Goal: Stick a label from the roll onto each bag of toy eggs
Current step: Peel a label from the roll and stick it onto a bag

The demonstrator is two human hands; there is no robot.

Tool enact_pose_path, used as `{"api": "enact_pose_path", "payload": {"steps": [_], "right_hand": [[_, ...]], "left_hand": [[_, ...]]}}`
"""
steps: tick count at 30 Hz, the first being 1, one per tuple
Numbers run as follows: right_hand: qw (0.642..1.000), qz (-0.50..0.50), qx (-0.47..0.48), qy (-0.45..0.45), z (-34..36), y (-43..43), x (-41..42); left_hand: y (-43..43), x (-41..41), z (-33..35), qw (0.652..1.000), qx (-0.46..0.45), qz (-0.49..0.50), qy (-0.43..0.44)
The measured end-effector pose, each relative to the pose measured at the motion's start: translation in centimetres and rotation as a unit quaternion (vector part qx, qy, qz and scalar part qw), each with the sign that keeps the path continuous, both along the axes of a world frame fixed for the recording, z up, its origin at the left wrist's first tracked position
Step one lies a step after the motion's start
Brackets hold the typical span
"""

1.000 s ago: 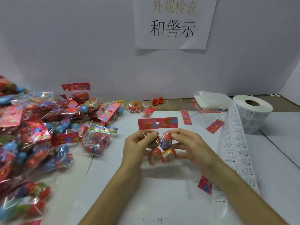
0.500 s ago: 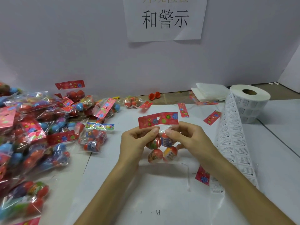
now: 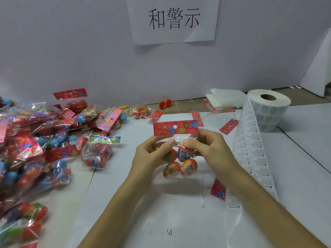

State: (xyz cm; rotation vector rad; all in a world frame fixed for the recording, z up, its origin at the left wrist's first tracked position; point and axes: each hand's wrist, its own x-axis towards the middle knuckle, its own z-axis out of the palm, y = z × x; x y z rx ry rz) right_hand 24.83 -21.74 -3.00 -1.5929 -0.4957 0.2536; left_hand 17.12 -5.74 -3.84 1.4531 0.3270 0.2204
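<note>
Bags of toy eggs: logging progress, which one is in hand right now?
The bag at centre, pinched below its red flowered header by left hand and right hand; the other bags lie on the table.

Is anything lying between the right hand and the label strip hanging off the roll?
Nothing visible: only bare table lies between the right hand, gripping the bag, and the label strip beside it.
</note>
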Motion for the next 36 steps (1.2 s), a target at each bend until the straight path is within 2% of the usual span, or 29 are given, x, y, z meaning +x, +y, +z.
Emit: {"api": "enact_pose_path", "payload": {"steps": [3, 5, 13, 18, 28, 33, 36], "right_hand": [[0.999, -0.033, 0.029, 0.017, 0.2, -0.2, 0.3], [0.998, -0.052, 0.038, 0.020, 0.2, -0.3, 0.6], [0.999, -0.051, 0.014, -0.010, 0.2, -0.4, 0.5], [0.999, -0.036, 0.002, -0.028, 0.4, -0.3, 0.3], [0.998, -0.006, -0.031, -0.050, 0.2, 0.2, -0.3], [0.999, -0.030, -0.011, -0.036, 0.6, -0.3, 0.1], [0.999, -0.030, -0.023, -0.037, 0.6, -0.3, 0.1]], "left_hand": [[0.2, -0.2, 0.0, 0.993, -0.066, -0.094, 0.012], [0.1, -0.3, -0.2, 0.987, -0.065, -0.149, 0.002], [0.5, -0.2, -0.5, 0.980, -0.075, -0.182, 0.005], [0.0, 0.0, -1.0, 0.988, -0.046, -0.146, 0.016], [-0.3, 0.4, -1.3, 0.993, -0.046, -0.110, 0.022], [-0.6, 0.0, -0.9, 0.988, -0.105, -0.112, 0.013], [-0.2, 0.1, -0.7, 0.989, -0.107, -0.104, 0.024]]}}
